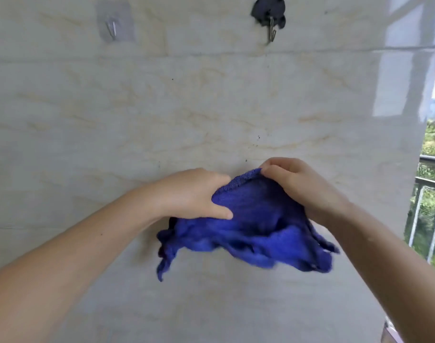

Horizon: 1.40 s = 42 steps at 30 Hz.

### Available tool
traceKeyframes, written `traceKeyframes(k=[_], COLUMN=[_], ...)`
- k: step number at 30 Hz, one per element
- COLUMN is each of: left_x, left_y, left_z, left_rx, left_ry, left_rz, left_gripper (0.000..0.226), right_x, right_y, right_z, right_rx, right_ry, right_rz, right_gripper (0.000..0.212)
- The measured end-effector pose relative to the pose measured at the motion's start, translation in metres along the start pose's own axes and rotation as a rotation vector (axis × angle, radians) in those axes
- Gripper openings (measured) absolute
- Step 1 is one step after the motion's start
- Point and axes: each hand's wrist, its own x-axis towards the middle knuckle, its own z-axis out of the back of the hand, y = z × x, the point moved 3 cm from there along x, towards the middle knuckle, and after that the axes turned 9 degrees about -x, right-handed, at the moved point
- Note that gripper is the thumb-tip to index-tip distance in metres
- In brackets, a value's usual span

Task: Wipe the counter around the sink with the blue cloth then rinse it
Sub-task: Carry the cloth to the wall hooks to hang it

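Holding the blue cloth (256,231) up in the air in front of a marble-tiled wall (162,107), both hands work its top hem; left hand (199,194) grips the hem's left part, thumb lying across the front; right hand (293,184) pinches the hem with curled fingers; hem is bunched short between them, the rest sagging in blurred folds, likely being spread out or shaken; counter and sink not in view, so progress cannot be told; two hooks above, one on a clear pad (114,21), one on a black pad (269,12), both bare, perhaps where the cloth hangs; railing (429,219) and greenery at right.
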Motion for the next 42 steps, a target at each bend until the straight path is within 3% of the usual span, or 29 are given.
traceKeyframes(k=[2, 5, 8, 10, 12, 15, 16, 18, 20, 22, 23, 24, 26, 28, 31, 32, 35, 37, 42], left_x=[0.002, 0.006, 0.008, 0.008, 0.009, 0.018, 0.02, 0.025, 0.027, 0.031, 0.033, 0.034, 0.034, 0.038, 0.049, 0.052, 0.062, 0.074, 0.101], left_y=[0.005, 0.006, -0.001, -0.004, -0.009, -0.012, -0.012, -0.01, -0.013, -0.014, -0.016, -0.015, -0.012, -0.011, -0.02, -0.024, -0.036, -0.043, -0.048], left_z=[0.002, 0.002, 0.007, 0.018, 0.029, 0.03, 0.03, 0.032, 0.037, 0.039, 0.036, 0.034, 0.039, 0.054, 0.08, 0.088, 0.111, 0.126, 0.163], left_rx=[-0.06, -0.507, -0.734, -0.852, -0.825, -0.594, -0.53, -0.428, -0.329, -0.199, -0.179, -0.197, -0.37, -0.524, -0.523, -0.547, -0.789, -0.79, -0.169], left_ry=[0.036, 0.172, 0.18, 0.155, 0.154, 0.098, 0.076, -0.041, -0.265, -0.365, -0.292, -0.185, -0.05, -0.104, -0.297, -0.355, -0.435, -0.486, -0.849], left_rz=[-0.008, -0.041, -0.107, -0.141, -0.177, -0.177, -0.165, -0.167, -0.205, -0.211, -0.216, -0.218, -0.181, -0.193, -0.259, -0.287, -0.275, -0.245, -0.179], left_gripper=[0.028, 0.016, 0.021, 0.019, 0.016, 0.033, 0.041, 0.055, 0.052, 0.044, 0.041, 0.04, 0.031, 0.019, 0.017, 0.015, 0.014, 0.019, 0.042], right_x=[0.001, -0.002, -0.002, -0.003, -0.007, -0.015, -0.015, -0.008, -0.004, -0.004, -0.005, -0.006, -0.001, 0.006, 0.011, 0.015, 0.036, 0.054, 0.086], right_y=[0.006, 0.014, 0.02, 0.023, 0.025, 0.018, 0.015, 0.017, 0.02, 0.022, 0.019, 0.018, 0.022, 0.03, 0.048, 0.056, 0.08, 0.092, 0.126], right_z=[0.005, 0.012, 0.026, 0.041, 0.048, 0.032, 0.032, 0.046, 0.056, 0.049, 0.045, 0.046, 0.063, 0.082, 0.095, 0.103, 0.132, 0.138, 0.14], right_rx=[-0.121, -0.306, -0.284, -0.146, -0.108, -0.471, -0.534, -0.406, -0.3, -0.479, -0.573, -0.597, -0.455, -0.272, -0.264, -0.237, -0.057, -0.114, -0.585], right_ry=[0.138, 0.267, 0.235, 0.12, 0.062, 0.372, 0.394, 0.168, -0.015, 0.148, 0.278, 0.331, 0.209, 0.105, 0.312, 0.293, -0.009, -0.17, -0.577], right_rz=[0.049, 0.156, 0.229, 0.269, 0.301, 0.278, 0.266, 0.263, 0.298, 0.322, 0.307, 0.287, 0.253, 0.235, 0.213, 0.232, 0.266, 0.279, 0.402], right_gripper=[0.025, 0.021, 0.021, 0.018, 0.011, 0.011, 0.014, 0.011, 0.007, 0.01, 0.011, 0.011, 0.011, 0.013, 0.023, 0.027, 0.022, 0.022, 0.006])
